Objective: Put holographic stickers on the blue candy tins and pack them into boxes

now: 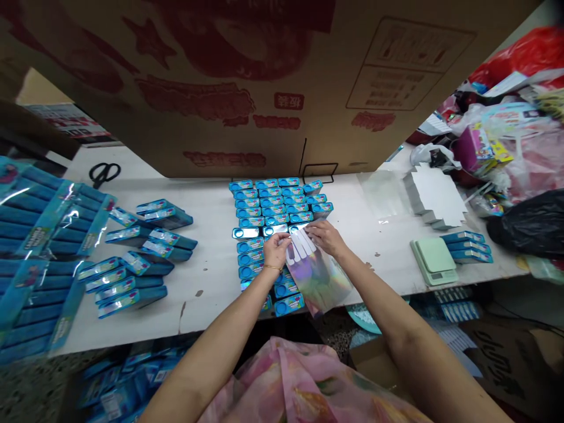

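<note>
A shiny, see-through iridescent sheet [318, 283] with white strips near its top hangs over rows of small blue boxes [272, 200] on the white table. My left hand [275, 251], with a thin bracelet at the wrist, is closed in a pinch at the sheet's upper left corner. At its upper right edge the fingers of my right hand [326, 238] are pinched too, close to a box top. Silvery patches show on the tops of several boxes in the row by my fingertips, such as the box at the left [245, 233]. The sheet partly covers the nearer boxes.
A large cardboard carton [247, 117] stands behind the rows. At left lie loose blue boxes [132, 282], wrapped blue packs [39, 252] and black scissors [104, 174]. To the right are a green scale [434, 260], a white card stack [434, 194] and a heap of bags [524, 129].
</note>
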A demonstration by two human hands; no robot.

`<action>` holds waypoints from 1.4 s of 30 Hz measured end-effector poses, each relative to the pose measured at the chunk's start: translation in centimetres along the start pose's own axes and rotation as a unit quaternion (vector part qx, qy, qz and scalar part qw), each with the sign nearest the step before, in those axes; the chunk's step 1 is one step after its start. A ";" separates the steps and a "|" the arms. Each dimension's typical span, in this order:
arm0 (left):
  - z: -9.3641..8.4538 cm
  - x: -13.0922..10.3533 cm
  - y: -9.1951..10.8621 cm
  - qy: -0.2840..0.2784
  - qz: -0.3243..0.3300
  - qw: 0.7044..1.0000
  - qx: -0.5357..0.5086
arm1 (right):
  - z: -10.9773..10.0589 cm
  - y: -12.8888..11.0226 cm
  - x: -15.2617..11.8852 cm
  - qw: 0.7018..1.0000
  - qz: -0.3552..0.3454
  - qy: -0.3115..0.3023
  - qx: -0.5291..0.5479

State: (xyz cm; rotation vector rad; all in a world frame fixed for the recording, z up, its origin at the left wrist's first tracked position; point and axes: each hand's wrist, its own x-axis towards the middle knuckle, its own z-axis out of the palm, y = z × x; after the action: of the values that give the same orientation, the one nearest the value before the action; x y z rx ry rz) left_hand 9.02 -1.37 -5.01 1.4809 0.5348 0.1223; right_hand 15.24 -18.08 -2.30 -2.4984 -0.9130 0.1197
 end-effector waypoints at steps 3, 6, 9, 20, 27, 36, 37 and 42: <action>-0.2 0.1 -0.2 0.000 0.001 1.000 0.006 | 0.3 -0.1 0.0 1.000 0.004 0.022 0.020; -0.7 0.0 -0.1 -0.019 0.020 0.999 0.032 | 0.2 0.3 0.9 0.999 0.016 -0.004 0.038; -1.2 -0.4 1.1 -0.044 0.076 0.989 0.123 | -0.1 0.9 2.3 0.996 0.034 -0.048 0.062; 1.4 1.1 6.5 -0.206 0.094 0.854 0.469 | -1.3 0.0 2.8 0.995 -0.093 0.018 -0.022; 0.8 2.5 3.3 -0.204 0.080 0.925 0.311 | 0.3 1.1 0.2 0.985 -0.142 0.068 -0.064; 0.2 3.2 3.0 -0.153 0.099 0.893 0.412 | -6.4 -5.2 -2.4 0.999 0.020 0.034 0.018; -0.1 2.9 3.3 -0.131 0.115 0.895 0.411 | -7.1 -6.1 -2.7 0.997 0.052 0.031 0.047; -3.5 -0.7 5.0 -0.087 0.120 0.970 0.190 | -6.3 -9.1 -2.5 0.923 0.242 0.015 0.298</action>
State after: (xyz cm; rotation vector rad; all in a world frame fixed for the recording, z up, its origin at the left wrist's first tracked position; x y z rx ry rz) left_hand 8.19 2.12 0.03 1.9101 0.2401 0.0806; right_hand 9.45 -16.13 7.24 -2.0748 -0.1718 0.4456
